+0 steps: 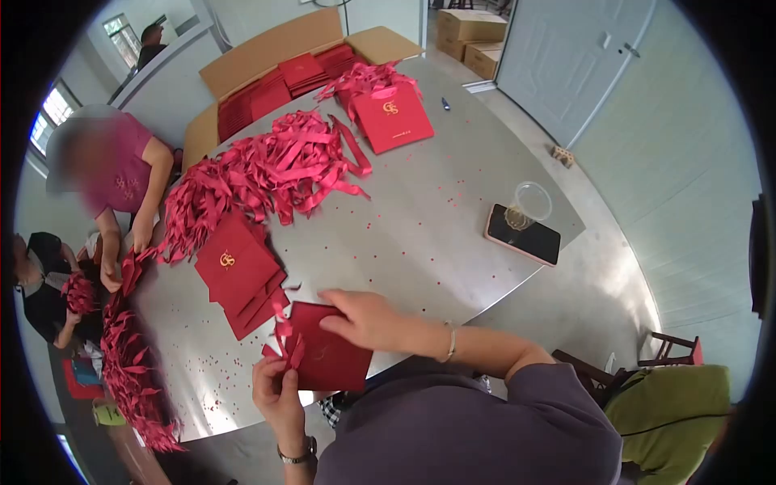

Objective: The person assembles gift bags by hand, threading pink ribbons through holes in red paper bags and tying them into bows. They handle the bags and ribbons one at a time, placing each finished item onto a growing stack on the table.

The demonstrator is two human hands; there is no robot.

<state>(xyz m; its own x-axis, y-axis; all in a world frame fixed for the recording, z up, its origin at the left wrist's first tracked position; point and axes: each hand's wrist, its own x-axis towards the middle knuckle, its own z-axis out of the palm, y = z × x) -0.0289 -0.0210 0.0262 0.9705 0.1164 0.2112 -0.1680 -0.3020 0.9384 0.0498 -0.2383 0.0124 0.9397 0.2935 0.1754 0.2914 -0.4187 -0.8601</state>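
A red paper bag (335,364) lies at the table's near edge, in front of my body. My left hand (279,396) pinches a red ribbon (293,349) at the bag's left edge. My right hand (368,322) grips the bag at its upper edge, thumb on the face and fingers partly out of sight. Beyond my left hand rests a stack of red paper bags (238,267), the top one with a gold logo. Behind that stack spreads a big heap of red ribbons (259,174).
A red bag with ribbons (396,117) lies farther back, before an open cardboard box (267,52) of red bags. A phone (525,236) and clear plastic cup (533,202) sit at the right. Co-workers (133,166) handle red pieces at the left. Red dots litter the table.
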